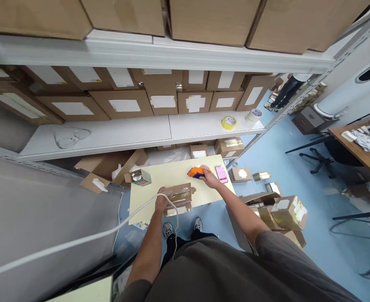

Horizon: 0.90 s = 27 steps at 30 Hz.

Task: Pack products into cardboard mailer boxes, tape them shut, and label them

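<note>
A cardboard box (180, 197) lies near the front edge of the pale yellow table (155, 174), with shiny tape across its top. My left hand (161, 202) grips the box's left side; its fingers are partly hidden. Farther back, my right hand (210, 179) is closed around an orange and dark blue tape dispenser (197, 172), held apart from the box. A phone (221, 174) with a pink screen lies to the right of that hand. At the table's left stands a small open green-sided box (141, 178) with a round item in it.
A white cable (109, 232) hangs across the view, passing in front of the box. Above the table, a shelf (134, 133) bears a yellow tape roll (229, 122) and a pale roll (253, 115). Several boxes fill a large carton (235, 222) on the floor at right.
</note>
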{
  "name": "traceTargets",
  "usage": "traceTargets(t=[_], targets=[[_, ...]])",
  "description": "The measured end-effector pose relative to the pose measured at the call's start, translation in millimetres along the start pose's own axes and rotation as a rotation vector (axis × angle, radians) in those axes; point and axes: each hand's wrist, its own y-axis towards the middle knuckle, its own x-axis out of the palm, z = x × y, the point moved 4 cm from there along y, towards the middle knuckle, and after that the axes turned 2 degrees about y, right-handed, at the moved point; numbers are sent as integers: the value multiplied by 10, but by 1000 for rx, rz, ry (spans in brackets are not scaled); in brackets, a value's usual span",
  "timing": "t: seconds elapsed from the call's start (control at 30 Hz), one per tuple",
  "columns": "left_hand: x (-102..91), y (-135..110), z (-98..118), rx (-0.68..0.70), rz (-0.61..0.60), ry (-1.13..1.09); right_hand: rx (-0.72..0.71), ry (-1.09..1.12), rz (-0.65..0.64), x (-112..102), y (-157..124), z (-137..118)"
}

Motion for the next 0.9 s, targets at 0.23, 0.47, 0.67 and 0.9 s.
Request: traceTargets(t=[0.23,0.47,0.67,0.9], targets=[[204,36,25,42,-31,-65,-78,205,-141,996,-405,-676],[49,-62,46,-67,50,-42,12,182,-197,1099,-482,-618],[-202,-291,82,-9,211,7,-1,195,-230,1031,-445,-641],[-7,-310,277,-411,-75,-304,-27,238,-216,973,-493,-642]])
